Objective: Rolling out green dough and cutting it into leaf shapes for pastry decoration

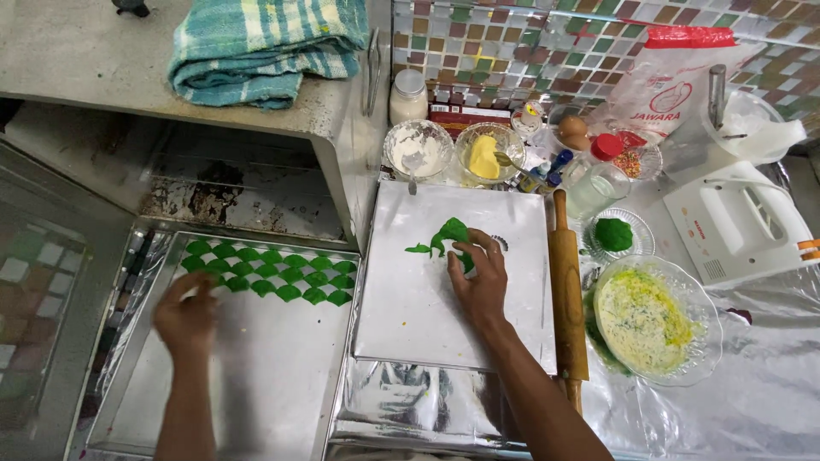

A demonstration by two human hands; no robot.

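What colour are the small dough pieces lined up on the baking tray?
Green dough pieces, in neat rows on the silver tray; clear in the head view.

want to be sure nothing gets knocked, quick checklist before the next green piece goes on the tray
1. Left hand at the tray, by the rows of green pieces: ok.
2. Bare tray area below the rows for more pieces: ok.
3. Right hand on the green dough on the white board: ok.
4. Whether the left hand holds a piece: cannot tell, blurred.
5. Rolling pin lies beside the board, apart from the right hand: ok.
6. Glass bowl of yellow batter sits close to the rolling pin: not ok.
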